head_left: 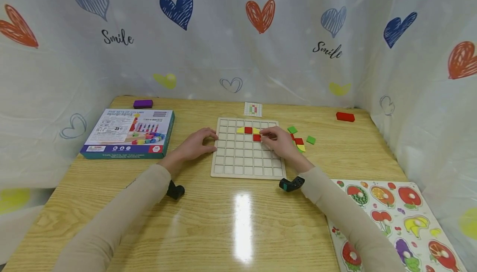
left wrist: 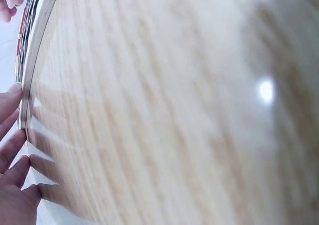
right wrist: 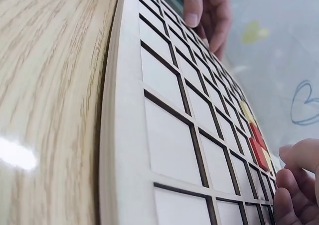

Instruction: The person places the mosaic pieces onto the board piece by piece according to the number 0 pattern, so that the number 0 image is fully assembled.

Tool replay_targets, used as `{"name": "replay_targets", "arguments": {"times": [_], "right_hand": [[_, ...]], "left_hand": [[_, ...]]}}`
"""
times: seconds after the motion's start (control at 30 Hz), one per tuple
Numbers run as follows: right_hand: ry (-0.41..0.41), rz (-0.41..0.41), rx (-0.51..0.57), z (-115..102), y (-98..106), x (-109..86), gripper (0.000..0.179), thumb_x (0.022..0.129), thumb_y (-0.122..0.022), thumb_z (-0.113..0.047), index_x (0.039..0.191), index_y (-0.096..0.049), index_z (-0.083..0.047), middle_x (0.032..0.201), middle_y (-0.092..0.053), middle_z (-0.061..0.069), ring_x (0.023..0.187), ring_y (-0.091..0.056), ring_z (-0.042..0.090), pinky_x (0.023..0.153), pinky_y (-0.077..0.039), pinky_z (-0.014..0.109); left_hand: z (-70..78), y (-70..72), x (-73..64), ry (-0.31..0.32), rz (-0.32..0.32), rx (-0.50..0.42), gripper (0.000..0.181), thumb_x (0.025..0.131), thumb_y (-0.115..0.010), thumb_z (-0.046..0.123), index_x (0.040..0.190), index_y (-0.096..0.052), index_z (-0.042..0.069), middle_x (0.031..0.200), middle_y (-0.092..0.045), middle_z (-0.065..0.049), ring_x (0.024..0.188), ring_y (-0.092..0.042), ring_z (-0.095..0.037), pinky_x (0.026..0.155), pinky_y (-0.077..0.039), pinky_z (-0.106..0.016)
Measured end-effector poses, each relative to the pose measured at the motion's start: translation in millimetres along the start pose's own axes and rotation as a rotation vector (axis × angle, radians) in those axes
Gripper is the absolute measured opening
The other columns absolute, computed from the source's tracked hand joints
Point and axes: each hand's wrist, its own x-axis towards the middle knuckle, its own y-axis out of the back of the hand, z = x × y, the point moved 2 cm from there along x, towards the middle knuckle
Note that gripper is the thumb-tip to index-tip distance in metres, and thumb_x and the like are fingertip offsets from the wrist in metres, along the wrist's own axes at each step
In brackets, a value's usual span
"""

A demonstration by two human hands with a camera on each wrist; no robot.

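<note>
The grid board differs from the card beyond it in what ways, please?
The grid board is much larger than the card. The grid board is ridged, pale wood, whereas the card carries a small printed pattern. Both are divided into squares and show some red.

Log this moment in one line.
left hand: touches left edge of grid board | right hand: beside red tile on board, grip unclear | yellow pieces: on board | picture card: beyond board
</note>
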Motion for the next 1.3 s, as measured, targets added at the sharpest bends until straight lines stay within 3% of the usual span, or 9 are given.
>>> {"name": "replay_targets", "arguments": {"times": [0.23, 0.5, 0.77, 0.97, 1.3], "right_hand": [[-0.041, 0.021, 0.094, 4, 17, -14.2, 0.033, 0.098, -0.061, -0.026, 0.128, -0.062, -0.011, 0.122, -0.057, 0.007, 0.106, -0.056, 0.023, 0.085, -0.051, 0.038], [-0.138, 0.082, 0.208, 25, 52, -30.9, 0.042, 0.099, -0.059, -0.029, 0.135, -0.056, -0.008, 0.128, -0.055, 0.011, 0.104, -0.057, 0.027, 0.077, -0.052, 0.030], [-0.217, 0.133, 0.117, 46, 78, -44.2, 0.046, 0.099, -0.058, -0.037, 0.137, -0.055, -0.011, 0.131, -0.055, 0.009, 0.112, -0.053, 0.021, 0.088, -0.048, 0.023], [-0.215, 0.125, 0.109, 57, 87, -50.6, 0.045, 0.099, -0.059, -0.032, 0.136, -0.055, -0.007, 0.134, -0.054, 0.012, 0.110, -0.053, 0.021, 0.083, -0.047, 0.016], [-0.210, 0.105, 0.100, 72, 91, -53.2, 0.041, 0.099, -0.059, -0.022, 0.135, -0.055, -0.003, 0.132, -0.056, 0.017, 0.105, -0.055, 0.018, 0.075, -0.051, 0.017]], "left_hand": [[-1.9, -1.0, 0.7, 0.002, -0.001, 0.016, 0.034, 0.092, -0.069, 0.018, 0.123, -0.061, 0.005, 0.146, -0.044, -0.015, 0.143, -0.028, -0.034, 0.118, -0.020, -0.049], [-1.5, -1.6, 0.2, 0.000, 0.000, 0.013, 0.034, 0.092, -0.069, 0.017, 0.123, -0.061, 0.005, 0.146, -0.045, -0.016, 0.142, -0.030, -0.035, 0.117, -0.021, -0.049], [-0.1, -1.3, -0.5, 0.000, -0.003, -0.003, 0.034, 0.092, -0.069, 0.017, 0.123, -0.061, 0.005, 0.146, -0.044, -0.016, 0.143, -0.028, -0.034, 0.117, -0.020, -0.049], [-1.0, -0.8, -0.1, 0.007, -0.008, 0.007, 0.034, 0.093, -0.068, 0.017, 0.123, -0.061, 0.005, 0.147, -0.043, -0.016, 0.143, -0.027, -0.035, 0.117, -0.021, -0.050], [-0.1, -0.2, 0.6, 0.013, -0.006, 0.015, 0.034, 0.092, -0.069, 0.018, 0.123, -0.061, 0.005, 0.147, -0.044, -0.015, 0.143, -0.028, -0.034, 0.117, -0.021, -0.049]]}}
